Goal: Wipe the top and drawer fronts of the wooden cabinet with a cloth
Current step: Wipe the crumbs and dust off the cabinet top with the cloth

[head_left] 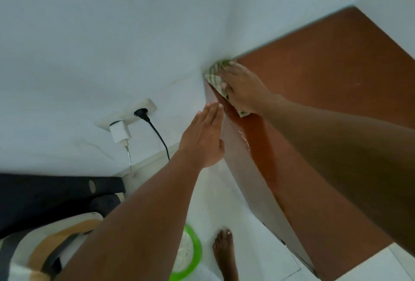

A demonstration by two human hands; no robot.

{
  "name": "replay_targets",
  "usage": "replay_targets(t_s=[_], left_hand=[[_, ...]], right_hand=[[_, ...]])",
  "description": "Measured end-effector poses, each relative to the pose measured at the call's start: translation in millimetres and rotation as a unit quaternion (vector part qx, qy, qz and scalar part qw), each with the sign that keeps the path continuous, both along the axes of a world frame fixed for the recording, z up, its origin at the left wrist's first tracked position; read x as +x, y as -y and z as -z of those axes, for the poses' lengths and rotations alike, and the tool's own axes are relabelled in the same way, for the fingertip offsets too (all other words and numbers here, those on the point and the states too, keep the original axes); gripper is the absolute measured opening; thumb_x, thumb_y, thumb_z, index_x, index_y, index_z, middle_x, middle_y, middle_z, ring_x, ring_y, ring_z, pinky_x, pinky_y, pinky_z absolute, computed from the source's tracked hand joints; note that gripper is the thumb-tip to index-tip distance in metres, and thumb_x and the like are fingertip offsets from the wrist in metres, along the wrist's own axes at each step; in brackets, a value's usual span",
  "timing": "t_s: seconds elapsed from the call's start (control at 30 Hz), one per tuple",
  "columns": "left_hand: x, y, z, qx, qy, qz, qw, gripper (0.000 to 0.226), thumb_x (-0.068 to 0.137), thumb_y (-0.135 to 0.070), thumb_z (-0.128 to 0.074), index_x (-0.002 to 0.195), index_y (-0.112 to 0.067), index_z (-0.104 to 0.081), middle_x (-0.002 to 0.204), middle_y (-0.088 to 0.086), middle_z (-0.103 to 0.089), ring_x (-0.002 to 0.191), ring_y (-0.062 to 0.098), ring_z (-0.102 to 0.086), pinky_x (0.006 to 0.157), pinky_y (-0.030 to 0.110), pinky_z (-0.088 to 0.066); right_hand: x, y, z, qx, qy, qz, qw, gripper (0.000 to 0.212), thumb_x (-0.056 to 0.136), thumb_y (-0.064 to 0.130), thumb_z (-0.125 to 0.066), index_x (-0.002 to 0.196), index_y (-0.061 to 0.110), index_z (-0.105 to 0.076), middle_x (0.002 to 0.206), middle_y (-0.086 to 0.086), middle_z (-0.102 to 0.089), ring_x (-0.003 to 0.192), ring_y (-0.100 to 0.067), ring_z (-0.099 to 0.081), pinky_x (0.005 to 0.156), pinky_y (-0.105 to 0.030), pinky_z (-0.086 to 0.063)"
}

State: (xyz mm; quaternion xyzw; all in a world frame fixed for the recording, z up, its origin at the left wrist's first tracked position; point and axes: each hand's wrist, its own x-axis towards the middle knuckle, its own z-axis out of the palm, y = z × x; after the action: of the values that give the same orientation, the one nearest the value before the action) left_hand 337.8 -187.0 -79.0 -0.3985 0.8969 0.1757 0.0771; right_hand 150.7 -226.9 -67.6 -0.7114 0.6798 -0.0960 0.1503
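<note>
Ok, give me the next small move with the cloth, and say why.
Probably sweep the cloth rightward along the wall edge of the cabinet top. The right hand presses it flat in the far left corner, a wet streak runs down the left edge, and the wood to the right looks dry. The left hand, fingers straight, is beside the cabinet's side.

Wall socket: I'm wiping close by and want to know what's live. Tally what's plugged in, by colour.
White charger: 1
Black plug: 1
Total: 2
</note>
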Motion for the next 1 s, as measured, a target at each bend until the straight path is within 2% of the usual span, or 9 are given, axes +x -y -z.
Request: replay_targets(t_s=[0.07, 0.13, 0.33, 0.47, 0.7, 0.83, 1.0], left_hand=[[2.3, 3.0, 5.2, -0.014, -0.003, 0.010, 1.000, 0.086, 0.092, -0.018, -0.046, 0.160, -0.009, 0.007, 0.169, 0.008, 0.011, 0.155, 0.022, 0.010, 0.126, 0.040, -0.006], [4.4, 3.9, 7.3, -0.030, -0.001, 0.018, 0.999, 0.086, 0.091, -0.019, -0.047, 0.160, -0.008, 0.004, 0.169, 0.010, 0.008, 0.155, 0.023, 0.011, 0.126, 0.040, -0.005], [3.7, 7.4, 0.3, -0.030, 0.015, 0.031, 0.999, 0.083, 0.093, -0.020, -0.047, 0.159, -0.007, 0.001, 0.169, 0.011, 0.004, 0.155, 0.025, 0.012, 0.126, 0.040, -0.002], [0.9, 5.3, -3.3, -0.019, 0.023, 0.020, 0.999, 0.085, 0.093, -0.020, -0.049, 0.160, -0.008, 0.002, 0.169, 0.010, 0.006, 0.154, 0.024, 0.013, 0.126, 0.040, -0.003], [-6.4, -11.0, -5.5, -0.022, 0.056, -0.008, 0.998, 0.088, 0.094, -0.022, -0.049, 0.159, -0.007, 0.008, 0.168, 0.008, 0.014, 0.154, 0.026, 0.015, 0.126, 0.041, -0.003], [-10.7, -18.1, -9.3, -0.009, 0.081, -0.029, 0.996, 0.087, 0.096, -0.022, -0.048, 0.159, -0.008, 0.012, 0.167, 0.007, 0.018, 0.154, 0.026, 0.017, 0.126, 0.040, 0.000], [-17.0, -30.1, -14.1, -0.004, 0.089, -0.058, 0.994, 0.085, 0.096, -0.018, -0.045, 0.159, -0.009, 0.012, 0.167, 0.005, 0.018, 0.154, 0.024, 0.017, 0.125, 0.039, 0.002]], right_hand=[[-1.4, -7.0, 21.5, 0.014, -0.050, -0.006, 0.999, 0.056, 0.104, 0.035, -0.023, 0.157, 0.019, -0.028, 0.166, -0.006, -0.025, 0.156, -0.024, -0.010, 0.126, -0.047, -0.013], [0.1, -15.5, 28.9, 0.004, -0.083, -0.008, 0.997, 0.056, 0.106, 0.036, -0.021, 0.159, 0.022, -0.022, 0.168, -0.004, -0.018, 0.157, -0.022, -0.002, 0.126, -0.045, -0.008], [6.2, -39.9, 25.9, 0.008, -0.062, -0.017, 0.998, 0.056, 0.105, 0.037, -0.018, 0.159, 0.023, -0.025, 0.167, -0.003, -0.023, 0.157, -0.022, -0.006, 0.126, -0.048, -0.012], [10.7, -77.6, 26.1, -0.010, -0.050, -0.016, 0.999, 0.053, 0.107, 0.033, -0.024, 0.159, 0.022, -0.026, 0.165, -0.003, -0.027, 0.157, -0.021, -0.008, 0.126, -0.049, -0.015], [13.8, -161.0, 28.0, -0.017, -0.070, -0.008, 0.997, 0.052, 0.106, 0.031, -0.028, 0.157, 0.022, -0.030, 0.164, -0.003, -0.031, 0.156, -0.021, -0.013, 0.125, -0.050, -0.018], [18.8, -213.7, 28.8, -0.006, -0.077, 0.000, 0.997, 0.054, 0.106, 0.034, -0.023, 0.158, 0.022, -0.028, 0.165, -0.004, -0.028, 0.156, -0.023, -0.012, 0.124, -0.052, -0.019], [20.9, -273.1, 31.5, 0.007, -0.078, 0.020, 0.997, 0.055, 0.105, 0.034, -0.027, 0.158, 0.022, -0.027, 0.165, -0.004, -0.028, 0.156, -0.023, -0.011, 0.123, -0.053, -0.023]])
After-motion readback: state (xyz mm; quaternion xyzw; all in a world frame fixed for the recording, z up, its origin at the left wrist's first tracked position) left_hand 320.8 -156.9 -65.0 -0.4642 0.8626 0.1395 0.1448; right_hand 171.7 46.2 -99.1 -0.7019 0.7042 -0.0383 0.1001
